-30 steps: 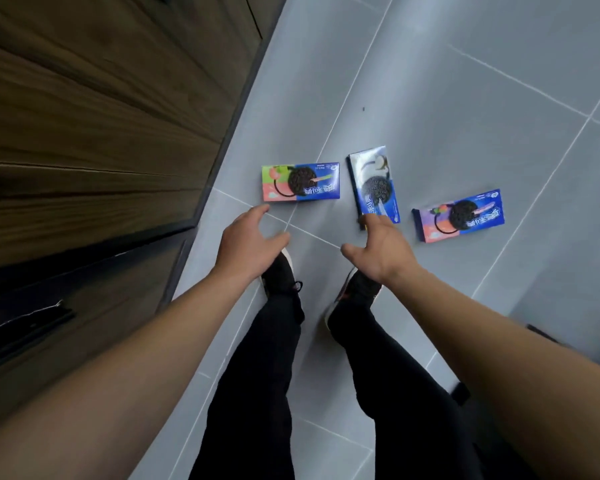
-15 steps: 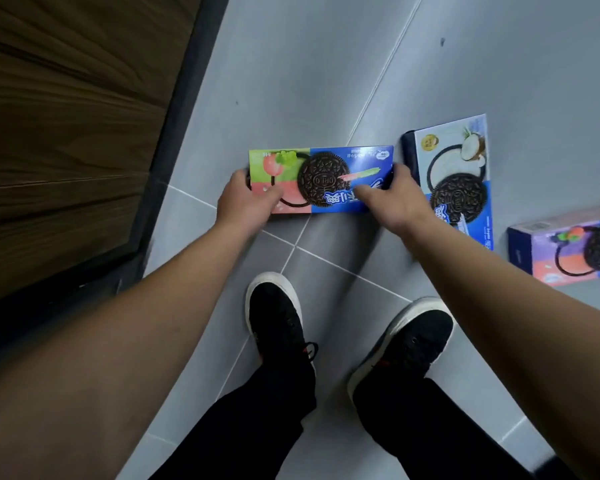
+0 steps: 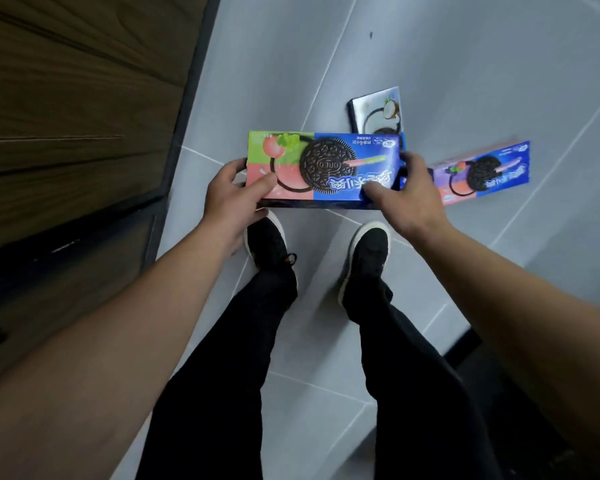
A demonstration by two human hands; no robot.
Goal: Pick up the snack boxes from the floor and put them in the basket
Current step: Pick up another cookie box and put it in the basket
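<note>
Green-pink-blue snack box (image 3: 323,168) is the landmark: flat cardboard rectangle, glossy print, cookie graphic face up, held level above the grey tiled floor (image 3: 447,71) over the black shoes (image 3: 269,242). Left hand (image 3: 231,199) grips its left end, thumb curled on top, fingers wrapped round the short edge. Right hand (image 3: 407,194) grips the right end, thumb pressed on the blue face, fingers curled behind. Behind the box, white-blue box (image 3: 378,110) lies flat on the tile, near edge hidden by the held one. Right of it, purple-blue box (image 3: 485,173) lies flat, partly behind the right hand. Left of the box: dark wood-grain cabinet front (image 3: 77,98), straight bottom edge meeting the tile. Smooth tile runs open beyond and to the right.
</note>
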